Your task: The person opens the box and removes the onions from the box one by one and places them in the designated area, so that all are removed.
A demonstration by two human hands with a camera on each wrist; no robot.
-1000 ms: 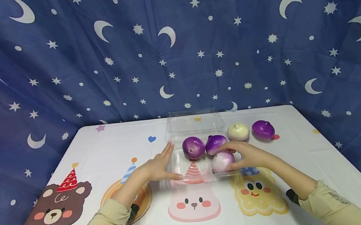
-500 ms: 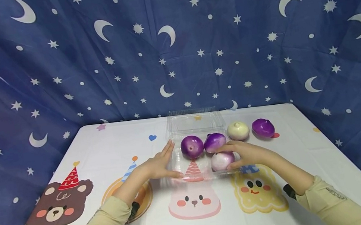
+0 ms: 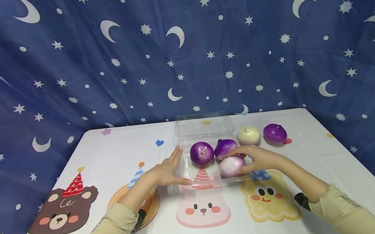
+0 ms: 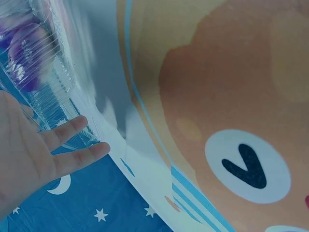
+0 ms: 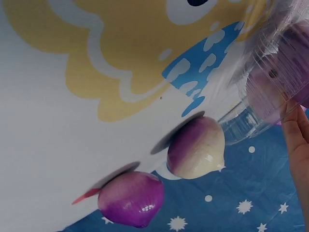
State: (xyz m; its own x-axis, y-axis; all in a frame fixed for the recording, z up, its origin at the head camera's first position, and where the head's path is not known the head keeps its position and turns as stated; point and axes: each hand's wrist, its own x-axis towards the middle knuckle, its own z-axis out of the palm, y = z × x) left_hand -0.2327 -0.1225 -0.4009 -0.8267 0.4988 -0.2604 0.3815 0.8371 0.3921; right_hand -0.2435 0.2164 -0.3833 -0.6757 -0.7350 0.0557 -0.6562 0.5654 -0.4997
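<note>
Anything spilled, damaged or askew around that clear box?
Nothing stands out: the clear box lies open on the table with three onions inside, two more onions outside to its right, and no spill or visible damage.

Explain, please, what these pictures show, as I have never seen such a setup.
No machine here: these are a person's bare hands, filmed by a camera on the head and one on each wrist. The wide picture is the head's, the close ones the wrists'. On the table stands a clear box, its lid open behind. It holds two purple onions and a pale onion; to its right lie a cream-topped onion and a bright purple onion. The right hand curls round the pale onion; the left hand is spread at the box's left side.
</note>
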